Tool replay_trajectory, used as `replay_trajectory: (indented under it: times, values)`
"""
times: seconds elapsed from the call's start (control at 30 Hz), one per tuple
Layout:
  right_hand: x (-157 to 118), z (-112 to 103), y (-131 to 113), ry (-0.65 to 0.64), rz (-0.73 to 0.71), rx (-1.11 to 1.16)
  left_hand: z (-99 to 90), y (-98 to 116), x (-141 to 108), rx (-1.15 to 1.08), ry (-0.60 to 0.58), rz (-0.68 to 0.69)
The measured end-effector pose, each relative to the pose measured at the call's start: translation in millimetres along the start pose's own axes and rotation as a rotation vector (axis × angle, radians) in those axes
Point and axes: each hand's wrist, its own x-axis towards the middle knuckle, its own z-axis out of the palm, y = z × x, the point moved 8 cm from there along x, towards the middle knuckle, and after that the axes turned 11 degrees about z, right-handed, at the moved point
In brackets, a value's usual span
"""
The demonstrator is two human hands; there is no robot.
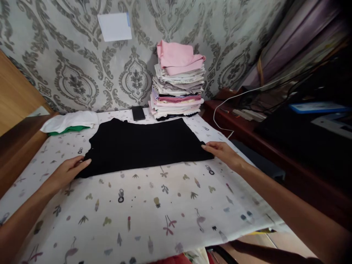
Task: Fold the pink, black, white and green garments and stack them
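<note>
A black garment (145,146) lies spread flat across the patterned white cloth (154,220), wider than it is deep. My left hand (72,168) pinches its near left corner between thumb and fingers. At the right end, my right hand (220,149) grips the garment's edge, thumb on top. Both arms reach in from the lower corners of the view. The undersides of the fingers are hidden by the fabric and the hands.
Behind the garment stands a tall stack of folded clothes (178,88), a pink piece on top. A black phone (138,113) lies beside it. White and green folded clothes (71,123) rest at far left. A white cable (220,110) hangs over the dark red furniture (242,126) on the right.
</note>
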Motion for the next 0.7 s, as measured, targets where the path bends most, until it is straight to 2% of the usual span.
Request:
replay_trajectory:
  times: [0.1,0.27,0.43,0.7]
  values:
    - [-6.0,-0.1,-3.2,0.015,-0.052,-0.019,0.2,11.3,-3.7,0.024,0.026,0.023]
    - [-10.7,-1.6,-10.0,0.200,-0.222,-0.183,6.4,15.8,-1.7,0.031,0.082,0.130]
    - [-7.6,-0.1,-5.9,0.326,-0.159,-0.434,9.7,7.2,2.0,0.188,0.090,0.104]
    - [-2.4,-1.0,-2.7,0.411,-0.172,-0.436,0.8,15.7,13.9,0.286,-0.020,0.019]
